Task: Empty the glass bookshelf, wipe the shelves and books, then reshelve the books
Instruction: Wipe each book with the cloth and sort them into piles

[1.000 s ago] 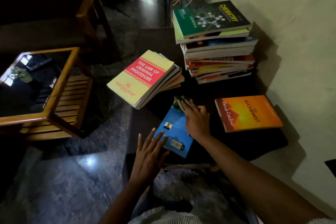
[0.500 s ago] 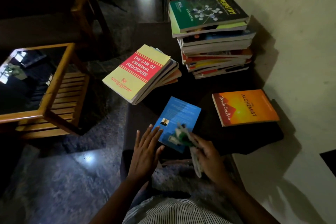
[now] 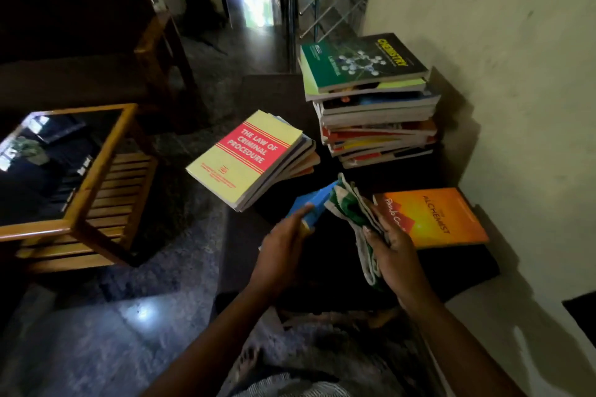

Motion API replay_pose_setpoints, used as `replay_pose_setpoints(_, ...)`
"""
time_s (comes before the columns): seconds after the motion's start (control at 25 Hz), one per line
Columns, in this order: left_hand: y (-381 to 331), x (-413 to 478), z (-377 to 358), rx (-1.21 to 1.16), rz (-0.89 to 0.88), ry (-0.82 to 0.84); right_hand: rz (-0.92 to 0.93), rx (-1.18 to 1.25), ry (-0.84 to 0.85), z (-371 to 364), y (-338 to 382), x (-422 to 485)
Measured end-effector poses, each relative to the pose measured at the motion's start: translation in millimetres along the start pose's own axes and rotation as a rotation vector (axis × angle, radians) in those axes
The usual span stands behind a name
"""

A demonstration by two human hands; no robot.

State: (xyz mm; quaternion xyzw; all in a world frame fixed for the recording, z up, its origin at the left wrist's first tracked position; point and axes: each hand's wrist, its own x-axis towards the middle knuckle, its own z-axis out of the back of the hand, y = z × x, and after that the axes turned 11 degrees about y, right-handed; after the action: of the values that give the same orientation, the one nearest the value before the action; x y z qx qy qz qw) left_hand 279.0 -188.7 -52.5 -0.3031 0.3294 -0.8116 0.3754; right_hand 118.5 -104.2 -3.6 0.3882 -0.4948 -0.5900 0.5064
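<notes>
**Both hands busy on the blue book**

My left hand [image 3: 283, 243] is clamped on the near end of the blue book [image 3: 311, 203], fingers curled round its edge. The book is tilted, its far end pointing up and away from the hand. My right hand [image 3: 395, 251] is closed on a green and white cloth [image 3: 353, 206]. The bunched top of the cloth touches the book's right side, between the two hands, and a loose end hangs down below the right palm.

Everything sits on a dark desk [image 3: 274, 100]. Just right of the right hand an orange book [image 3: 448, 219] lies flat, cover up; my fingers overlap its near left corner in the view, and I cannot tell whether they touch it. Beyond the left hand, a little to its left, a yellow book [image 3: 245, 155] tops a short, slanted pile that juts past the desk edge. Beyond the right hand a tall stack [image 3: 377, 119] stands near the wall [image 3: 516, 74], with a green chemistry book [image 3: 361, 63] on top.

Well left of the left hand, down on the floor, is a coffee table [image 3: 38, 230] with a wooden frame and a glass top.
</notes>
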Motion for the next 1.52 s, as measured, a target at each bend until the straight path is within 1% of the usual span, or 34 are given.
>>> replay_pose_setpoints(0.04,-11,9,14,-0.156,0.102,-0.117,0.036,-0.042,0.01,-3,7,10)
replay_pose_setpoints(0.08,-20,18,27,-0.296,0.167,-0.256,0.077,-0.073,0.008,-6,14,20)
replay_pose_setpoints(0.12,-27,25,41,-0.447,0.195,-0.377,0.123,-0.096,0.002,-9,22,29)
replay_pose_setpoints(0.16,-32,32,56,-0.616,0.192,-0.463,0.159,-0.11,0.0,-13,30,39)
replay_pose_setpoints(0.24,-34,49,85,-0.902,0.204,-0.587,0.201,-0.105,0.023,-21,41,57)
replay_pose_setpoints(0.32,-22,70,109,-1.152,0.311,-0.676,0.212,-0.081,0.057,-32,47,73)
replay_pose_setpoints(0.36,-12,81,116,-1.231,0.388,-0.706,0.212,-0.082,0.068,-39,47,81)
replay_pose_setpoints(0.44,9,98,123,-1.253,0.555,-0.733,0.2,-0.077,0.086,-50,44,90)
replay_pose_setpoints(0.52,25,102,128,-1.24,0.677,-0.641,0.161,-0.043,0.107,-61,39,94)
replay_pose_setpoints(0.56,25,98,132,-1.221,0.691,-0.581,0.136,-0.033,0.112,-64,34,94)
replay_pose_setpoints(0.64,20,81,138,-1.181,0.647,-0.478,0.1,-0.021,0.12,-66,27,94)
replay_pose_setpoints(0.76,3,39,134,-1.09,0.571,-0.414,0.077,-0.004,0.12,-64,19,90)
replay_pose_setpoints(0.84,-4,13,121,-1.115,0.582,-0.378,0.05,0.014,0.11,-60,15,83)
replay_pose_setpoints(0.92,-8,-2,100,-1.227,0.681,-0.278,0.02,0.025,0.086,-53,9,68)
replay_pose_setpoints(1.04,-9,4,58,-1.354,0.825,-0.056,-0.056,0.034,0.002,-33,0,35)
replay_pose_setpoints(1.16,-13,40,1,-1.346,0.917,0.162,-0.129,0.068,-0.178,-7,-14,5)
replay_pose_setpoints(1.24,-21,68,-44,-1.201,0.964,0.317,-0.203,0.068,-0.286,13,-22,-12)
replay_pose_setpoints(1.32,-30,90,-86,-1.047,0.945,0.429,-0.234,0.05,-0.362,31,-29,-26)
replay_pose_setpoints(1.4,-34,103,-120,-0.868,0.883,0.459,-0.248,0.036,-0.416,44,-31,-38)
replay_pose_setpoints(1.48,-31,113,-144,-0.606,0.815,0.44,-0.269,0.017,-0.457,53,-34,-47)
replay_pose_setpoints(1.52,-32,117,-153,-0.505,0.809,0.423,-0.283,0.007,-0.476,56,-37,-51)
